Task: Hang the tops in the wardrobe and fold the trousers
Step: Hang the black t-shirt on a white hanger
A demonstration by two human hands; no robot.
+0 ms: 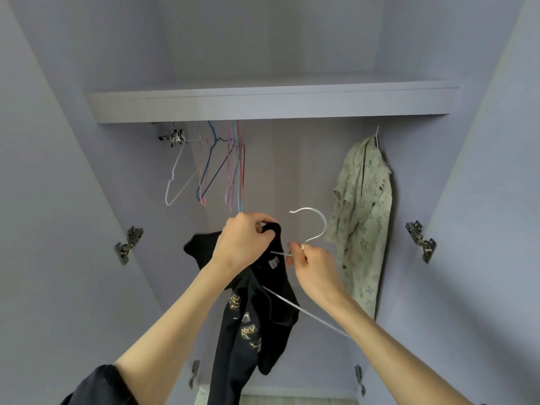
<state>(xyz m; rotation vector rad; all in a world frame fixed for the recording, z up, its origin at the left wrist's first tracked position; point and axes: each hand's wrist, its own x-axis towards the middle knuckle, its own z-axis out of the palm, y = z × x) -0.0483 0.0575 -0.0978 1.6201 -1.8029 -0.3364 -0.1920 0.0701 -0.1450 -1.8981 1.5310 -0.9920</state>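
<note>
The left hand (244, 241) is curled round the neck edge of a black top (254, 314), bunching the cloth between thumb and fingers at the garment's highest point. The right hand (314, 268) pinches a white wire hanger (311, 226) at the base of its hook, where the neck of the wire meets the shoulders. The hook rises above that grip and curls over toward the left, its open tip pointing left and slightly down. One shoulder arm of the hanger runs leftward from the pinch into the collar of the top; the other slants down to the right, passing beneath the right forearm. The top hangs between the two forearms in front of the open wardrobe (271, 171), its long axis near vertical, neck up and hem down past the bottom edge of view, with gold printed patches on the front and a small label at the collar. One sleeve sticks out to the left behind the left wrist. Under the shelf (271, 103), a cluster of bare coloured hangers (216, 165) hangs at the left, and a pale green patterned shirt (363, 211) hangs at the right, just beside the held hanger's hook. Metal hinges (128, 244) show on both door edges.
</note>
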